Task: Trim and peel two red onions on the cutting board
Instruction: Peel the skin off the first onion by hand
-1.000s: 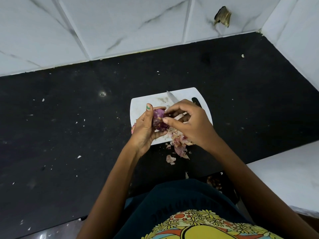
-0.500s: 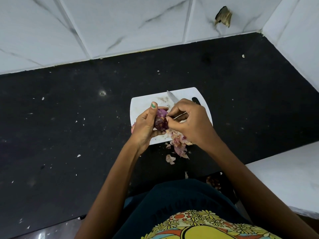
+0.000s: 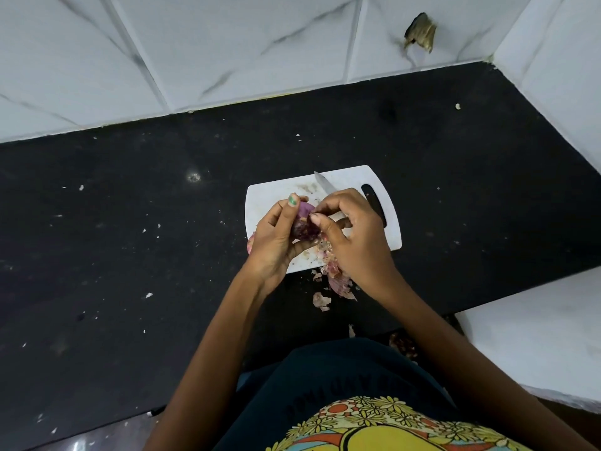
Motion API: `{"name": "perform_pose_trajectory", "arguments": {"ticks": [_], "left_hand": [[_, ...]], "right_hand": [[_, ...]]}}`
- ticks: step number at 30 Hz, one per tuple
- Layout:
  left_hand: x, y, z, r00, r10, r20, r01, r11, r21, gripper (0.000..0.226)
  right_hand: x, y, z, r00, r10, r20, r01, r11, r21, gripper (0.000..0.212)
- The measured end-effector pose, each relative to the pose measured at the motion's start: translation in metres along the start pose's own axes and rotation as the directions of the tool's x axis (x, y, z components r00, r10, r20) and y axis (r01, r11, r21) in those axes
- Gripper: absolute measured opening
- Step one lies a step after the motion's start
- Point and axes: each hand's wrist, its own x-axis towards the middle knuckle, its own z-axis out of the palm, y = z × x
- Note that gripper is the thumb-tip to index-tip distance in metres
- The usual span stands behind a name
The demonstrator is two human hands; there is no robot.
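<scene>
My left hand grips a purple red onion just above the white cutting board. My right hand is at the onion's right side, thumb and forefinger pinching its skin near the top. A knife lies on the board behind my hands, its blade tip pointing to the back left and its handle hidden under my right hand. Something pink shows at the board's left edge under my left hand; what it is cannot be told.
Loose onion skins are piled at the board's near edge and on the black counter. A white tiled wall bounds the back and right. A white ledge juts in at the near right.
My right thumb and forefinger have shifted up along the onion to its top. My left hand has turned the onion slightly. The knife and the board have stayed put.
</scene>
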Motion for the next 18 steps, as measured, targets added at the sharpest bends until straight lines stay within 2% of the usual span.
{"name": "perform_pose_trajectory", "arguments": {"ticks": [2,4,6,10,12,15,16,17,18], "left_hand": [[-0.001,-0.001,-0.001,1.000,-0.016,0.018,0.017,0.997,-0.080,0.044],[-0.002,-0.002,-0.001,0.999,-0.042,0.034,0.048,0.983,-0.178,0.033],[-0.003,-0.002,-0.001,0.997,-0.059,0.044,0.068,0.965,-0.254,0.029],[-0.003,-0.002,-0.001,0.995,-0.078,0.056,0.092,0.940,-0.329,0.024],[-0.003,-0.002,-0.001,0.993,-0.084,0.080,0.107,0.924,-0.366,0.021],[-0.004,-0.002,-0.002,0.988,-0.093,0.125,0.139,0.887,-0.441,0.025],[-0.003,-0.002,-0.003,0.986,-0.103,0.130,0.152,0.875,-0.460,0.026],[-0.002,-0.002,-0.003,0.984,-0.119,0.130,0.168,0.862,-0.478,0.028],[-0.001,-0.002,-0.004,0.982,-0.136,0.129,0.183,0.849,-0.496,0.028]], "right_hand": [[0.000,0.000,0.003,0.999,0.031,-0.017,-0.031,0.999,0.029,0.003],[0.000,0.000,0.003,0.992,0.124,-0.017,-0.121,0.985,0.125,0.005],[0.001,0.000,0.001,0.976,0.217,-0.005,-0.209,0.947,0.245,0.006],[0.005,0.000,-0.002,0.938,0.346,-0.032,-0.309,0.873,0.376,0.005],[0.008,-0.001,-0.002,0.899,0.437,-0.023,-0.362,0.771,0.524,0.007],[0.013,-0.002,-0.006,0.804,0.594,0.040,-0.412,0.506,0.758,0.009],[0.013,0.000,-0.008,0.784,0.621,0.030,-0.418,0.491,0.765,0.009],[0.012,0.004,-0.009,0.781,0.625,-0.008,-0.431,0.547,0.718,0.007],[0.011,0.008,-0.010,0.794,0.605,-0.057,-0.449,0.647,0.616,0.005]]}}
